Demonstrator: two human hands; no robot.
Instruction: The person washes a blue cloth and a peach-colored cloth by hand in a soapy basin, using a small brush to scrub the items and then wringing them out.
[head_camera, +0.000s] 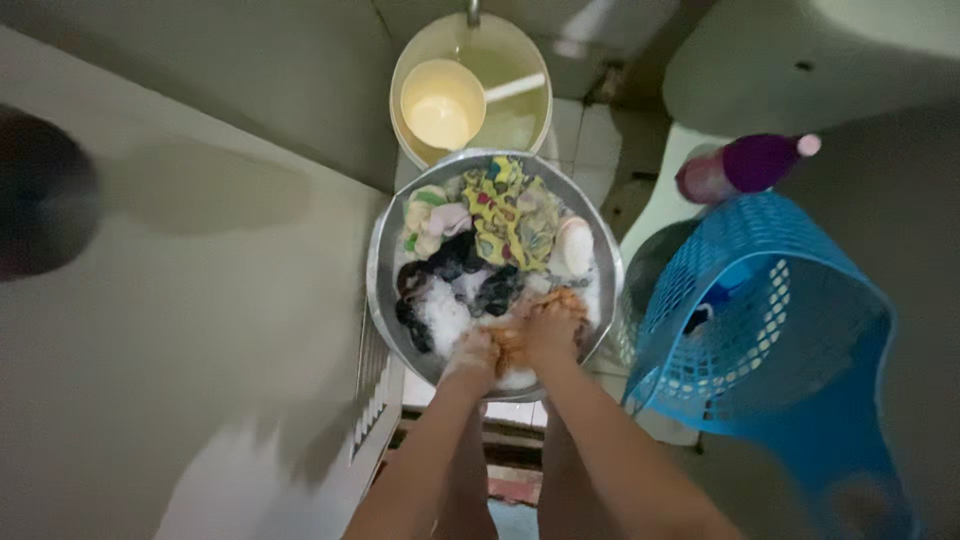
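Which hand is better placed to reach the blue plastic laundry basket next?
Probably the right hand: it sits on the side of the round metal basin nearest the blue plastic laundry basket. The left hand is farther away.

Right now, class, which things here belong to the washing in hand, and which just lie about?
In use:
left hand
right hand
orange cloth
metal basin
soapy clothes

Lying about:
pale bucket
scoop
blue basket
purple bottle

One package near me: a purple plastic bottle (748, 165) with pink cap, lying on its side just above the blue laundry basket (800, 340) to my right.
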